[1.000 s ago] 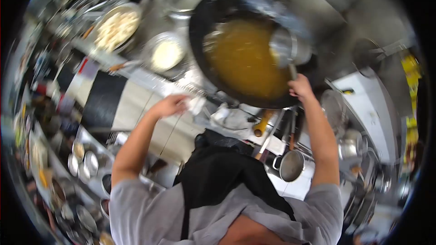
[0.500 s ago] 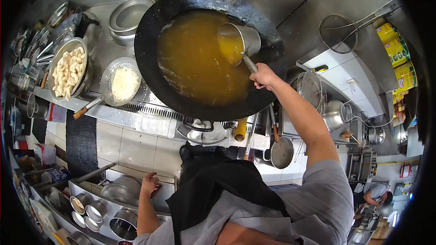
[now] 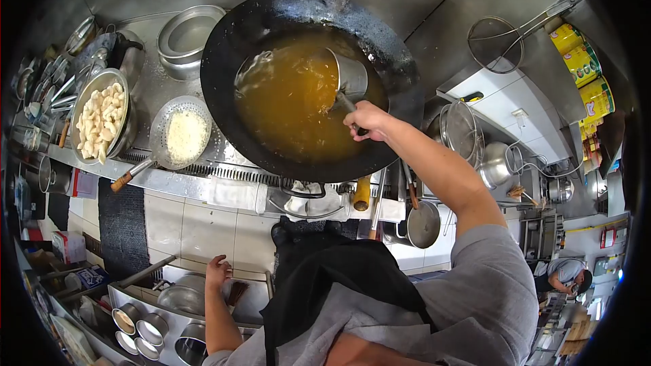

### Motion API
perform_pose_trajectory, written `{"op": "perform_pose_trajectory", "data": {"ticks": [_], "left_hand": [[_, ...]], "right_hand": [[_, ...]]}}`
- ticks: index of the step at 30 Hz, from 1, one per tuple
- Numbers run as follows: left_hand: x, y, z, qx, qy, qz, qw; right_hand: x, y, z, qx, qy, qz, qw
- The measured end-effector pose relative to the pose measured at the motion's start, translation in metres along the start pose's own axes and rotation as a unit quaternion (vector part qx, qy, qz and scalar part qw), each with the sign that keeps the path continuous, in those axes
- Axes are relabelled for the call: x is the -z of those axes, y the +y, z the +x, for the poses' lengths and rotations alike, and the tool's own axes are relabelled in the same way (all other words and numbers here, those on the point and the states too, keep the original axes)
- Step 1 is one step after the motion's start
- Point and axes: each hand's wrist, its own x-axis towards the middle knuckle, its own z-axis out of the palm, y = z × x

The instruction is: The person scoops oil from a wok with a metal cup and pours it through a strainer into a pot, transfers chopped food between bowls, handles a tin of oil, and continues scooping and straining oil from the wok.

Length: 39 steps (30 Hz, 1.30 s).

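My right hand [image 3: 367, 120] is wrapped around the handle of a metal dipper [image 3: 352, 76]. The dipper lies tilted with its mouth dipped into yellow-brown liquid [image 3: 285, 108], which looks like oil, inside a large black wok [image 3: 386, 47]. Down at the lower left, my left hand [image 3: 218, 272] hangs free with its fingers loosely apart, near a lidded metal pot [image 3: 182, 298]. Left of the wok rests a perforated strainer [image 3: 160, 142] with a wooden handle, holding pale shreds [image 3: 184, 137]. Beyond it stands a bowl [image 3: 127, 132] of pale chunks [image 3: 102, 118].
Metal basins [image 3: 178, 68] are stacked behind the strainer. A small pot [image 3: 423, 225] and a yellow cylinder [image 3: 362, 193] sit at the stove's front edge. A wire skimmer [image 3: 497, 44] hangs at right near yellow cans [image 3: 582, 68]. Another person [image 3: 566, 274] is far off at right.
My right hand has moved the dipper left and toward me through the liquid, whose surface now ripples on the left. My left hand has barely shifted.
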Motion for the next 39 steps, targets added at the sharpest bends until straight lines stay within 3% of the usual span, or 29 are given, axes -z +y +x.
{"op": "perform_pose_trajectory", "data": {"ticks": [4,7,8,10,18,28,31,34,39], "left_hand": [[-0.003,-0.003,-0.010,-0.006,-0.003,-0.007,1.000],[-0.008,-0.005,-0.020,0.000,0.008,0.026,1.000],[-0.007,-0.008,-0.025,0.001,0.013,0.029,0.999],[-0.007,-0.007,-0.035,0.007,-0.002,0.014,1.000],[-0.001,0.006,-0.079,0.036,0.007,0.092,0.995],[-0.042,0.015,-0.068,0.053,-0.003,0.095,0.994],[-0.078,0.012,-0.062,0.062,-0.042,0.100,0.992],[-0.124,0.010,-0.092,0.016,-0.060,0.238,0.969],[-0.182,-0.003,-0.113,0.078,-0.033,0.207,0.975]], "right_hand": [[-0.010,-0.009,-0.011,-0.010,-0.042,0.114,0.993],[-0.009,-0.007,-0.011,-0.035,-0.099,0.419,0.902],[-0.010,-0.008,-0.017,-0.035,-0.103,0.422,0.900],[-0.010,-0.004,-0.028,-0.028,-0.151,0.536,0.830],[0.004,0.011,-0.067,0.072,-0.213,0.599,0.768],[0.111,0.066,-0.158,0.152,-0.223,0.640,0.719],[0.156,0.090,-0.203,0.187,-0.160,0.609,0.754],[0.201,0.120,-0.241,0.173,-0.142,0.630,0.743],[0.262,0.174,-0.280,0.174,-0.035,0.591,0.787]]}}
